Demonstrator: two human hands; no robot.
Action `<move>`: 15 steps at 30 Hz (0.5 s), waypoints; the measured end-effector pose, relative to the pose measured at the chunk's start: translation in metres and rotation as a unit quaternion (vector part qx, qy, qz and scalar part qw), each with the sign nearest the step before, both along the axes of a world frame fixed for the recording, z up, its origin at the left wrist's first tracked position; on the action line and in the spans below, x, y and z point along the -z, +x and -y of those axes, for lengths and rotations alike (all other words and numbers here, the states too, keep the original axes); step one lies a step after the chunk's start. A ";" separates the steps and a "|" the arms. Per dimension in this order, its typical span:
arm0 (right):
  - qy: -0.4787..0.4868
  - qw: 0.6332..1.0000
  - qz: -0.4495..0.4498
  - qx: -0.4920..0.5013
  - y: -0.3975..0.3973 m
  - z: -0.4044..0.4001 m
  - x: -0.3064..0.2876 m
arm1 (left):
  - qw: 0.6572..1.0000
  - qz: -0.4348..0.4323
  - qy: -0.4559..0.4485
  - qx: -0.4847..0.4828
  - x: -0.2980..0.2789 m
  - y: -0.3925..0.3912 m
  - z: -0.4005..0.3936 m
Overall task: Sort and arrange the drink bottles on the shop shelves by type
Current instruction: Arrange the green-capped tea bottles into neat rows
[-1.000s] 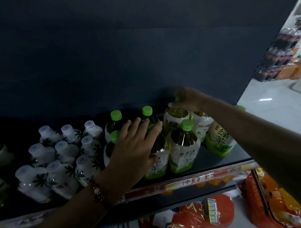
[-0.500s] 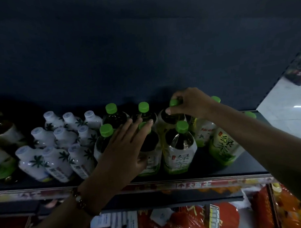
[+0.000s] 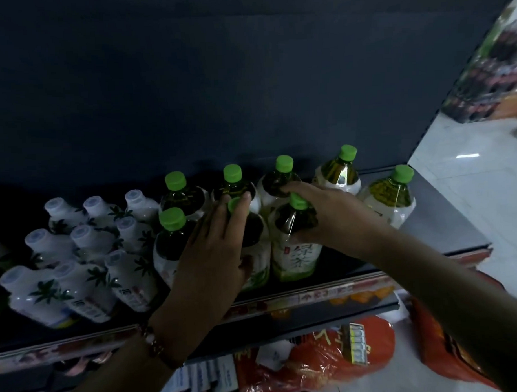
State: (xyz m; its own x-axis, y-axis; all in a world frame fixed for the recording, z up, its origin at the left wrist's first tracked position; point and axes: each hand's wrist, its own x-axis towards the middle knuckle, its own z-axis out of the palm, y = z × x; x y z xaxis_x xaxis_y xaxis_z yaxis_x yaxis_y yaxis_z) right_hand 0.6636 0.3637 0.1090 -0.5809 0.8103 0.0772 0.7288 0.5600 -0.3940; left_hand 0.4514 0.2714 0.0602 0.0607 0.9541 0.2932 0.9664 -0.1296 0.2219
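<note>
Several green-capped green tea bottles (image 3: 337,175) stand in two rows on the dark shelf (image 3: 446,233). To their left stand several white bottles with palm-leaf prints (image 3: 87,278). My left hand (image 3: 212,256) lies with straight fingers over the middle front tea bottle (image 3: 258,254), its fingertips at the cap. My right hand (image 3: 325,214) grips the shoulder of the front right tea bottle (image 3: 297,259), fingers curled behind the neck and thumb on the front. Both bottles stand upright on the shelf.
A red price strip (image 3: 328,293) runs along the shelf's front edge. Red and orange snack bags (image 3: 321,358) lie on the level below. A dark back panel (image 3: 218,94) closes the shelf behind. White floor tiles (image 3: 471,188) and stacked drink packs (image 3: 487,70) lie to the right.
My right hand has left the cap of a back-row tea bottle and now grips the front right one. My left hand has stayed on the middle front bottle.
</note>
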 end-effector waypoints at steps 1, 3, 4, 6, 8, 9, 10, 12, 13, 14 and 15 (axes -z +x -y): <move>0.009 1.000 -0.004 0.012 0.000 0.001 0.001 | 1.000 -0.008 0.010 -0.004 0.001 0.000 0.000; 0.012 1.000 -0.013 0.025 -0.001 0.006 0.004 | 0.998 -0.024 0.056 -0.015 0.003 0.004 -0.001; -0.012 0.999 -0.025 0.021 -0.001 0.008 0.004 | 0.996 -0.034 0.084 -0.014 0.004 0.008 -0.002; -0.093 0.990 -0.107 0.001 0.006 0.006 0.000 | 0.991 -0.046 0.129 0.011 0.001 0.021 -0.002; -0.096 0.971 -0.213 0.053 0.018 -0.003 -0.009 | 0.988 -0.031 0.146 0.047 -0.005 0.039 -0.003; -0.060 0.959 -0.254 0.111 0.024 -0.013 -0.013 | 0.988 -0.019 0.142 0.058 -0.007 0.050 -0.006; -0.029 0.946 -0.275 0.169 0.030 -0.026 -0.015 | 0.989 -0.016 0.131 0.063 -0.009 0.061 -0.010; -0.038 0.933 -0.261 0.245 0.038 -0.059 -0.010 | 0.993 -0.033 0.103 0.048 -0.007 0.078 -0.019; -0.069 0.932 -0.238 0.264 0.038 -0.072 -0.004 | 0.994 -0.040 0.094 0.031 -0.004 0.083 -0.023; -0.092 0.934 -0.214 0.271 0.037 -0.082 0.004 | 0.995 -0.045 0.085 0.016 0.000 0.085 -0.026; -0.100 0.935 -0.201 0.274 0.036 -0.091 0.014 | 0.996 -0.048 0.079 0.007 0.003 0.086 -0.028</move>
State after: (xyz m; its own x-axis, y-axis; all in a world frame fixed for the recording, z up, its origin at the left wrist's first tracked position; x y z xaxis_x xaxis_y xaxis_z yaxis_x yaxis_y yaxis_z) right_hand 0.6993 0.4544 0.0947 -0.0313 0.9994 0.0155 0.6556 0.0322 -0.7544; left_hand 0.5376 0.2992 0.0576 0.1080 0.8958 0.4312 0.9801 -0.1685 0.1047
